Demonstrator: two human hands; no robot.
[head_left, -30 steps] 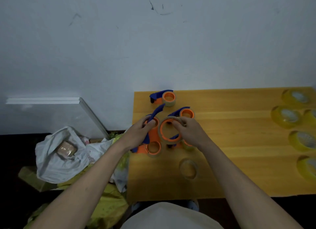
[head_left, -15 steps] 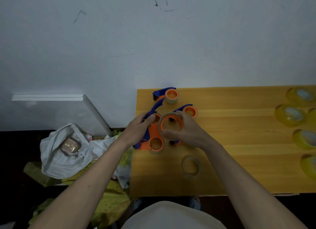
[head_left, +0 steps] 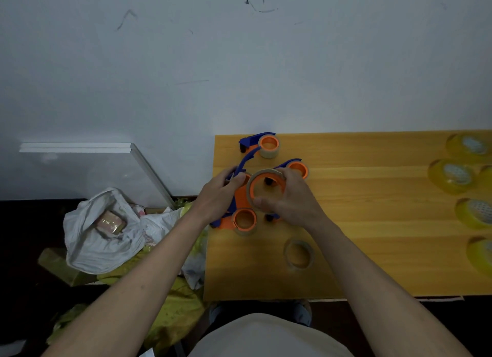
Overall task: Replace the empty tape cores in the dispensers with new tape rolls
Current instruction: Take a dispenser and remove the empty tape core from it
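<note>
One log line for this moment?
left hand: holds dispenser | right hand: grips empty tape core | new rolls: untouched

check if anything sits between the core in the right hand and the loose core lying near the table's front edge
Nothing visible does. The right hand pinches the empty core above the dispensers; bare wooden table lies between it and the loose core.

Single head-worn camera, wide-angle, looks forward and down over wooden table (head_left: 372, 263) toward wall (head_left: 239, 63); hands close below.
</note>
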